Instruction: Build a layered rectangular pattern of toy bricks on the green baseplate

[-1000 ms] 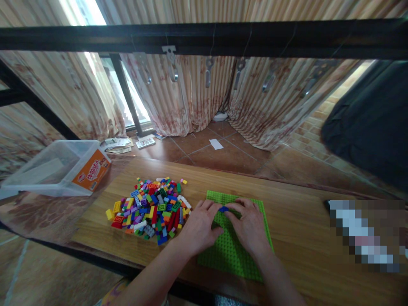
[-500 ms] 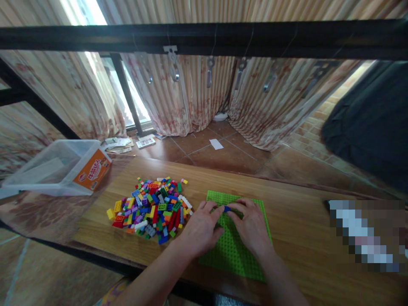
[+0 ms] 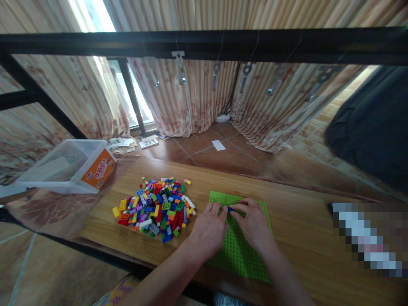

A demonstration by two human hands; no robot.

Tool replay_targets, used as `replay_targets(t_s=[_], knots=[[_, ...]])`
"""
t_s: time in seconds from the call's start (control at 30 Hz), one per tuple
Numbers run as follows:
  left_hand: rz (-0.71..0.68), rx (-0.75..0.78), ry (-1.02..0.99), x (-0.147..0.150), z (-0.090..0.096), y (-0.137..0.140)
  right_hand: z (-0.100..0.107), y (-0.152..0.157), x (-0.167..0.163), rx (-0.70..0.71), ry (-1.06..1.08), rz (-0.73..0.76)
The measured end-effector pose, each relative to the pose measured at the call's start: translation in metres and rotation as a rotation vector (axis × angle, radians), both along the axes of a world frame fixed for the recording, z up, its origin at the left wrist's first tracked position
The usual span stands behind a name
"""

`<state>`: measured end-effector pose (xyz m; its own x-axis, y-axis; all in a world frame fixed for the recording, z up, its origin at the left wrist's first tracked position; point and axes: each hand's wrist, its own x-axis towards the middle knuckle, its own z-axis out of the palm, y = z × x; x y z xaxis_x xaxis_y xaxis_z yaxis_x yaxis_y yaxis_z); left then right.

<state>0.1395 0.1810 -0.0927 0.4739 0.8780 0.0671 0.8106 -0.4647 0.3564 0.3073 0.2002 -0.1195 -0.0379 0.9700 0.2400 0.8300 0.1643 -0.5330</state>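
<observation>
A small blue brick [image 3: 230, 209] sits between my fingertips over the upper part of the green studded baseplate [image 3: 237, 257]. From the right, my right hand [image 3: 254, 223] pinches the brick between thumb and fingers. My left hand [image 3: 209, 227] is closed, back of the hand upward, its fingertips pressed against the brick's left side. Its thumb is mostly tucked out of sight. Fingers cover part of the brick, so I cannot tell whether it is seated on the studs. Left of the plate lies a heap of loose multicoloured bricks [image 3: 159, 208].
The wooden table [image 3: 302, 238] carries the plate and the heap. At the left, a clear plastic bin [image 3: 60, 185] with an orange label stands beyond the table's end. A blurred-out object [image 3: 363, 238] lies at the right. A dark bar [image 3: 204, 44] crosses above.
My left hand has rolled over, with its thumb now drawn under and its fingers closer together. My right hand keeps its pinch. The whole view has shifted slightly.
</observation>
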Motion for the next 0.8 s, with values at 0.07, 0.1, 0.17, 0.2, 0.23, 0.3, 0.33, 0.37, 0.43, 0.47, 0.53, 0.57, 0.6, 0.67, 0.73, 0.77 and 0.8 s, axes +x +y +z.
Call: replay_targets(t_s=[0.07, 0.1, 0.17, 0.2, 0.23, 0.3, 0.33, 0.37, 0.43, 0.47, 0.53, 0.57, 0.6, 0.67, 0.73, 0.77, 0.8], knots=[[0.011, -0.007, 0.025, 0.003, 0.002, -0.001, 0.000, 0.002, 0.002, -0.024, 0.009, 0.016], [0.016, -0.011, 0.039, 0.004, 0.003, -0.001, 0.000, 0.003, 0.003, -0.036, 0.014, 0.024], [0.026, -0.017, 0.064, 0.006, 0.004, -0.002, 0.000, 0.004, 0.004, -0.052, 0.020, 0.032], [0.032, -0.020, 0.073, 0.007, 0.003, -0.003, 0.000, 0.004, 0.005, -0.053, 0.020, 0.031], [0.035, -0.021, 0.076, 0.008, 0.003, -0.003, -0.001, 0.003, 0.005, -0.049, 0.018, 0.029], [0.038, -0.018, 0.068, 0.009, 0.001, -0.003, -0.001, 0.002, 0.004, -0.036, 0.013, 0.023], [0.039, -0.016, 0.058, 0.009, 0.000, -0.002, -0.001, 0.001, 0.004, -0.029, 0.011, 0.021], [0.038, -0.016, 0.043, 0.008, -0.001, -0.002, -0.002, 0.001, 0.004, -0.023, 0.011, 0.019], [0.038, -0.016, -0.002, 0.005, -0.003, 0.000, -0.002, 0.000, 0.004, -0.018, 0.015, 0.018], [0.037, -0.015, -0.034, 0.003, -0.004, 0.001, -0.002, 0.000, 0.004, -0.018, 0.020, 0.020], [0.024, -0.014, -0.116, -0.002, -0.005, 0.004, -0.001, 0.000, 0.004, -0.021, 0.032, 0.019], [0.015, -0.014, -0.161, -0.005, -0.006, 0.006, -0.001, 0.000, 0.004, -0.024, 0.037, 0.016], [0.003, -0.016, -0.205, -0.008, -0.006, 0.008, 0.000, -0.001, 0.004, -0.028, 0.042, 0.014], [-0.005, -0.023, -0.270, -0.012, -0.007, 0.011, 0.001, -0.001, 0.005, -0.035, 0.058, 0.014], [0.009, -0.025, -0.301, -0.013, -0.007, 0.013, 0.003, -0.001, 0.008, -0.035, 0.102, 0.019], [0.019, -0.023, -0.311, -0.014, -0.007, 0.013, 0.004, 0.000, 0.009, -0.034, 0.134, 0.022], [0.031, -0.022, -0.324, -0.014, -0.007, 0.013, 0.005, 0.000, 0.010, -0.032, 0.169, 0.024]])
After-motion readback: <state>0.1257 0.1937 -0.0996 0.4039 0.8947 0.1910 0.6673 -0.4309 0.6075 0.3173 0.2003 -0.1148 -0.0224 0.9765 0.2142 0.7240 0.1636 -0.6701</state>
